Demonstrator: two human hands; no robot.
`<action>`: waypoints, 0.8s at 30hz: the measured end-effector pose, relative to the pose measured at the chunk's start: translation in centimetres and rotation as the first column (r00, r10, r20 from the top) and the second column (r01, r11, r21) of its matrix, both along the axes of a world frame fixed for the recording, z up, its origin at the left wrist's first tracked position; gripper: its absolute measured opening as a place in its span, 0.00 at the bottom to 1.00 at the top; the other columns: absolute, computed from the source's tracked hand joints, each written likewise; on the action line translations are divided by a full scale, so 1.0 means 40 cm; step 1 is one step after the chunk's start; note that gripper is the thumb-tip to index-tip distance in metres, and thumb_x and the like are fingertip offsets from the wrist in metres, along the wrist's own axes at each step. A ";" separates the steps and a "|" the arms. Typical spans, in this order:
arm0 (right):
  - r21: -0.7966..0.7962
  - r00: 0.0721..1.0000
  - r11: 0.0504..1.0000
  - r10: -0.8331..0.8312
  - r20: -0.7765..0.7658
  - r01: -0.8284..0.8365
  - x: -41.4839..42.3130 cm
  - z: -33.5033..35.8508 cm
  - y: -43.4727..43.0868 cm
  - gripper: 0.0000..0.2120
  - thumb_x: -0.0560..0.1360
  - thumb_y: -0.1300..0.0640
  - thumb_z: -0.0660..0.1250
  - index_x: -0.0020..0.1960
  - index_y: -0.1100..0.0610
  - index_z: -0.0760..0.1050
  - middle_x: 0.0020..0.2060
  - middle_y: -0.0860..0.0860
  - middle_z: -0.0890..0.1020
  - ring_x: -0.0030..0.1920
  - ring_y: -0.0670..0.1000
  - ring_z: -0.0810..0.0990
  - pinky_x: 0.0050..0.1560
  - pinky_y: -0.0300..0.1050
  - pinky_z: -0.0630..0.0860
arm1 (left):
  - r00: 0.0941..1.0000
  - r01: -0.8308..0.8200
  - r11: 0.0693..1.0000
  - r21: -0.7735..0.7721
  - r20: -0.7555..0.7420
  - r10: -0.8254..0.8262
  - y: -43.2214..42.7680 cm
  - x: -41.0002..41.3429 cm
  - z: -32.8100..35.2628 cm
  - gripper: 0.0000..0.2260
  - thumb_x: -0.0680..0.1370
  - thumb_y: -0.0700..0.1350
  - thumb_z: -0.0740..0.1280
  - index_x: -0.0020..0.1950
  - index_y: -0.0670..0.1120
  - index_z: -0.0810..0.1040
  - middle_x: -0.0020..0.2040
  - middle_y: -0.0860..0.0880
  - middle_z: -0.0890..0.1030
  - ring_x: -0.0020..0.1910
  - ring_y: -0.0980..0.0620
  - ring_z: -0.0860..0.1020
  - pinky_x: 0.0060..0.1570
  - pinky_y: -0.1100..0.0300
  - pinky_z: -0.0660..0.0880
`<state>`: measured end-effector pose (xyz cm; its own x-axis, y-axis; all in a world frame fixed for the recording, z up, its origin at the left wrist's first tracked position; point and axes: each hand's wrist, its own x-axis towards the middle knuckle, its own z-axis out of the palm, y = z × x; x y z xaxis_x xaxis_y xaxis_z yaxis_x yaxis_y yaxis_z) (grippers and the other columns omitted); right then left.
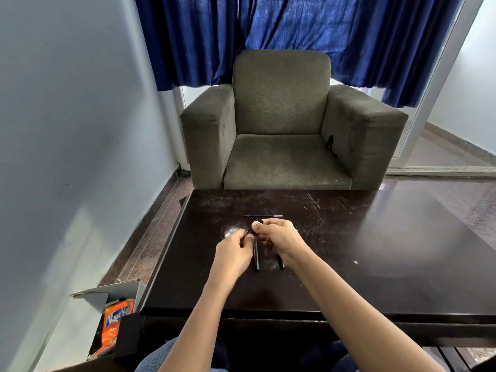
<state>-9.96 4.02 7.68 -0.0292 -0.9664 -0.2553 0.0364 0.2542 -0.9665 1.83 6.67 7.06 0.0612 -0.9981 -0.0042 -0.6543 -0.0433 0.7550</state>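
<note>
Dark wood filled the lower half of my feed: a scuffed, glossy table (375, 251) with both of the person's forearms reaching out over it from the near edge. The left hand (233, 249) had its fingers curled in, thumb and fingertips pinching the far end of a black pen (256, 255). That pen ran from the pinch straight back toward the person, its near tip low over the tabletop between the two wrists. The right hand (279, 237) sat just beside the left, fingertips meeting it at the same spot, thumb pressed down on top and the other fingers tucked under. It was wrapped around a second pen (280, 263), also black, whose near end stuck out below the heel of the hand. From my screen I could not tell whether that end touched the table. A sliver of blue showed past the right knuckles, too small for me to name.

Just beyond the hands, a thin blue refill (263, 216) lay flat on the table, crosswise, apart from both hands. Behind the table stood a grey-green armchair (280, 116) under a blue curtain (295, 30). Down at the left, on the floor by the wall, an open cardboard box (118, 289) held an orange snack packet (115, 323).
</note>
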 end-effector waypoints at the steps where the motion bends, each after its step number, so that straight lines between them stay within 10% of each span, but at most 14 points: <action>1: 0.001 1.000 1.000 -0.003 0.003 0.003 -0.001 0.000 0.000 0.11 0.73 0.58 0.71 0.32 0.54 0.77 0.23 0.46 0.75 0.24 0.43 0.69 0.28 0.36 0.66 | 1.000 0.003 1.000 -0.003 0.003 -0.003 0.002 0.000 0.003 0.11 0.81 0.49 0.59 0.47 0.44 0.76 0.35 0.50 0.76 0.30 0.56 0.72 0.28 0.66 0.64; 14: 0.037 0.970 0.984 -0.178 0.168 0.174 -0.048 0.021 -0.040 0.08 0.77 0.65 0.63 0.40 0.58 0.75 0.30 0.52 0.76 0.27 0.44 0.72 0.26 0.32 0.70 | 0.998 0.050 0.985 0.168 -0.038 -0.044 0.006 -0.008 0.004 0.16 0.81 0.51 0.55 0.43 0.47 0.79 0.36 0.50 0.77 0.33 0.54 0.74 0.34 0.60 0.69; 17: -0.127 0.954 0.965 -0.248 -0.169 0.228 -0.089 -0.003 -0.059 0.04 0.72 0.65 0.66 0.42 0.58 0.76 0.35 0.56 0.81 0.31 0.48 0.78 0.33 0.36 0.76 | 0.997 0.014 0.985 0.172 -0.077 -0.001 0.003 -0.005 0.008 0.14 0.81 0.45 0.54 0.49 0.46 0.80 0.44 0.49 0.80 0.36 0.57 0.74 0.35 0.63 0.69; 20: -0.293 0.716 0.955 -0.177 -0.676 -0.040 -0.089 -0.048 -0.048 0.06 0.69 0.65 0.67 0.44 0.58 0.76 0.41 0.56 0.81 0.42 0.54 0.79 0.43 0.44 0.75 | 0.996 -0.007 0.992 0.129 -0.088 0.019 0.004 -0.001 0.010 0.13 0.82 0.43 0.54 0.54 0.44 0.78 0.46 0.51 0.80 0.33 0.61 0.72 0.29 0.71 0.67; 24: -0.142 0.284 0.923 -0.038 -0.958 -0.357 -0.048 -0.109 -0.025 0.08 0.73 0.66 0.61 0.50 0.58 0.72 0.48 0.56 0.78 0.49 0.61 0.80 0.43 0.50 0.74 | 0.995 -0.025 0.996 0.081 -0.094 0.032 0.007 0.004 0.008 0.13 0.83 0.45 0.54 0.55 0.44 0.78 0.43 0.53 0.79 0.32 0.63 0.73 0.28 0.81 0.67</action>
<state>-11.89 3.01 3.33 0.1092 -0.9888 0.1021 -0.9404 -0.1360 -0.3118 1.97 6.94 7.40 0.0850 -0.9923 -0.0904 -0.5778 -0.1230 0.8069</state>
